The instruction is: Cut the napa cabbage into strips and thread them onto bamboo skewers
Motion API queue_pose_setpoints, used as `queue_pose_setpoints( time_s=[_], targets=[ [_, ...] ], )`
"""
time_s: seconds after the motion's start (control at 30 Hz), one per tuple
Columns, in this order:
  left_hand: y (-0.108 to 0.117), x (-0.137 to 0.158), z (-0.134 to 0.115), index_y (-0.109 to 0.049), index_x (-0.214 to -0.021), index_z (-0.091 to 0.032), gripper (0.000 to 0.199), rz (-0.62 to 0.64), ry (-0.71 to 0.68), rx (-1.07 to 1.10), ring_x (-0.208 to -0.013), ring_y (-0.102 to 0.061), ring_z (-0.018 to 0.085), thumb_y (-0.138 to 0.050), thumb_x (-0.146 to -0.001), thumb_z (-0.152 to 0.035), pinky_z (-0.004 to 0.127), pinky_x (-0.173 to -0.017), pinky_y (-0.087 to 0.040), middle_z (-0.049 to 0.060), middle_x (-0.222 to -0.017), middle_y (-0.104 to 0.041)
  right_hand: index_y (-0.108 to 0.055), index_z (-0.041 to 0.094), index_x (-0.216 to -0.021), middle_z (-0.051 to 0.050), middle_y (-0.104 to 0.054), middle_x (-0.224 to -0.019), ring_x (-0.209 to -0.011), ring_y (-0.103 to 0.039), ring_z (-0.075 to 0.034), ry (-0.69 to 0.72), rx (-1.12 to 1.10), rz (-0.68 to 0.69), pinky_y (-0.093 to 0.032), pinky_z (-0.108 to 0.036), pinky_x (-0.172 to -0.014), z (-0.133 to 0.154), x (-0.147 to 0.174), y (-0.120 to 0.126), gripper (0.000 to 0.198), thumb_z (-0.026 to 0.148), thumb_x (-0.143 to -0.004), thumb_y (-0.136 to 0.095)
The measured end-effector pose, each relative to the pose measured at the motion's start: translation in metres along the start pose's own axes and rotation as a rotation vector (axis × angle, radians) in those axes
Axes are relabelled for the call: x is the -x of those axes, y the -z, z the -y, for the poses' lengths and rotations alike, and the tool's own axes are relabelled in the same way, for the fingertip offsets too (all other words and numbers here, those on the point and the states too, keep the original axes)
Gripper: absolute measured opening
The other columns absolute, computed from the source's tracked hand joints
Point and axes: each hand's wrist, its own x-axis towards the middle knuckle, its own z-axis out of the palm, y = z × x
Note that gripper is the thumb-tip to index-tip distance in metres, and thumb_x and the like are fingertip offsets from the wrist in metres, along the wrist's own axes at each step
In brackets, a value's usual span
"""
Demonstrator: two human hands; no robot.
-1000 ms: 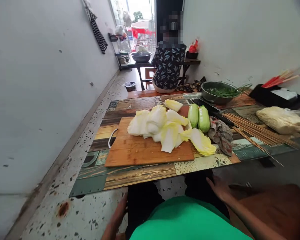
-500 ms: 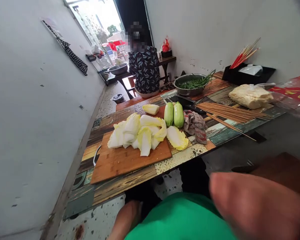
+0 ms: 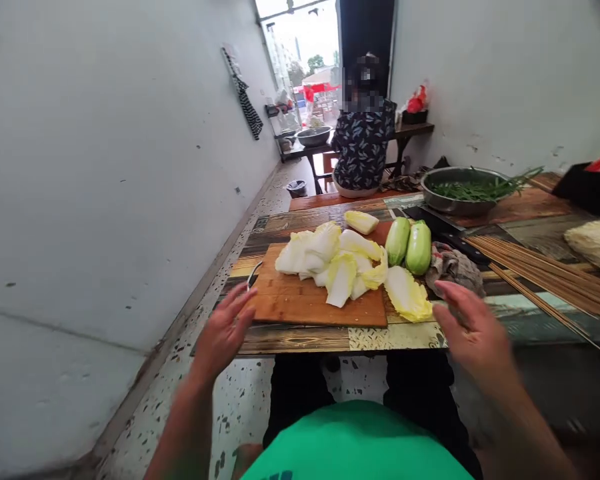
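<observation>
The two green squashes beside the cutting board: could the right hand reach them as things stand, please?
Probably yes. The right hand hovers open at the table's near edge, and only a loose cabbage leaf and a crumpled cloth lie low between it and the squashes.

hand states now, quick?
Left hand: open, empty, near the cutting board.
Right hand: open, empty, near the rag.

The person is wearing a bright green top with dark lettering showing at its lower edge, and black trousers; both forearms are showing bare, without sleeves.
</observation>
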Motion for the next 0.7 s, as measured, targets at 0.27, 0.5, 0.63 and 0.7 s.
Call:
queue_pose_setpoints(
  time_s=[0.27,0.5,0.63,0.7],
  targets=[
    [-0.088,-0.047,0.025,-0.053,-0.146,-0.011,0.06,-0.096,0.256,-0.472,-0.138,-0.044,0.039,-0.044,-0.098,-0.046,0.054,-0.112,-0.039,0.025,-0.149,-0.046,-0.06,0.014,-0.128,-0.017,-0.064,-0.131,-0.123,-0.059,-0.03,-0.151,0.03,0.079,-0.046,-0.049,-0.108,-0.034,-0.013,-0.07,0.061,0.057,-0.088,-0.044],
    [-0.084,-0.03,0.009,-0.063,-0.139,-0.018,0.057,-0.07,0.241,-0.609,-0.127,-0.05,0.038,-0.047,-0.095,-0.05,0.051,-0.105,-0.044,0.022,-0.138,-0.054,-0.059,0.016,-0.132,-0.014,-0.066,-0.131,-0.12,-0.063,-0.027,-0.334,-0.11,0.129,-0.047,-0.044,-0.109,-0.033,-0.021,-0.066,0.066,0.028,-0.067,-0.049],
    [-0.087,-0.019,0.005,-0.061,-0.141,-0.016,0.058,-0.082,0.228,-0.622,-0.129,-0.049,0.039,-0.046,-0.096,-0.049,0.052,-0.107,-0.041,0.025,-0.141,-0.051,-0.057,0.015,-0.132,-0.015,-0.066,-0.131,-0.12,-0.064,-0.025,-0.432,-0.367,0.112,-0.05,-0.043,-0.106,-0.039,-0.029,-0.056,0.071,0.021,-0.062,-0.048],
    [-0.086,-0.017,0.006,-0.059,-0.142,-0.016,0.057,-0.078,0.239,-0.61,-0.133,-0.047,0.04,-0.047,-0.096,-0.048,0.055,-0.11,-0.038,0.025,-0.145,-0.049,-0.058,0.016,-0.131,-0.014,-0.066,-0.13,-0.121,-0.063,-0.025,-0.419,-0.373,0.077,-0.05,-0.044,-0.107,-0.036,-0.034,-0.045,0.068,0.02,-0.063,-0.049]
  ],
)
